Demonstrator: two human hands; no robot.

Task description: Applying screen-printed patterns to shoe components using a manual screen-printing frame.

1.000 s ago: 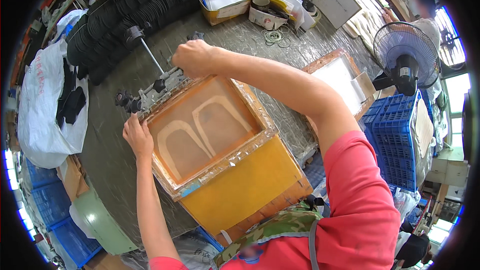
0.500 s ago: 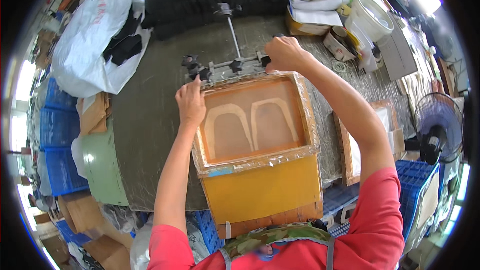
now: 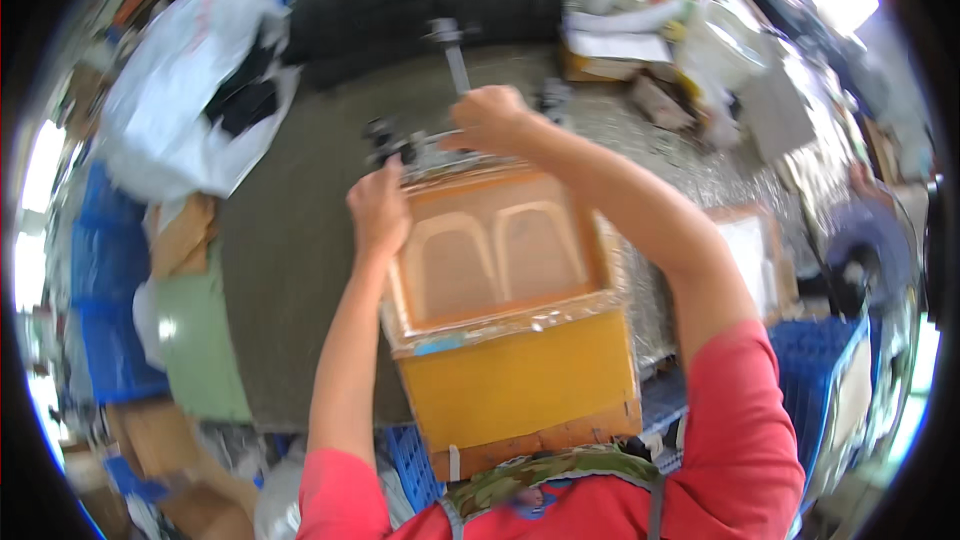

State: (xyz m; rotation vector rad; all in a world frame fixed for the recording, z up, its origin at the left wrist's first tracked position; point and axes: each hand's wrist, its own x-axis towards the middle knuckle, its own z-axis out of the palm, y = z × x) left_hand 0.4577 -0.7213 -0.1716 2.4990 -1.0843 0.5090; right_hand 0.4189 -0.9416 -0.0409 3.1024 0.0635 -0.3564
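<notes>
A silk-screen printing frame (image 3: 505,316) with two pale arch shapes on its orange-edged mesh lies in front of me, over a yellow board (image 3: 520,375). A metal clamp (image 3: 430,155) with black knobs runs along its far edge. My left hand (image 3: 380,212) is closed at the frame's far left corner, fingertips beside the left clamp knob (image 3: 407,148). My right hand (image 3: 492,120) is curled over the middle of the clamp, where it hides the middle knob; motion blurs its fingers. The right knob (image 3: 551,95) stands uncovered beyond my right wrist.
Behind the clamp rises a rod (image 3: 456,68), with black fabric rolls (image 3: 420,0) beyond it. A white bag (image 3: 175,90) sits far left. Pots and a white bucket (image 3: 718,45) crowd the far right. Another frame (image 3: 770,250) and a fan (image 3: 868,250) are at right.
My right hand has left the right knob and moved left to the middle of the clamp. My left hand stays at the frame's far left corner. The view has shifted slightly and blurred.
</notes>
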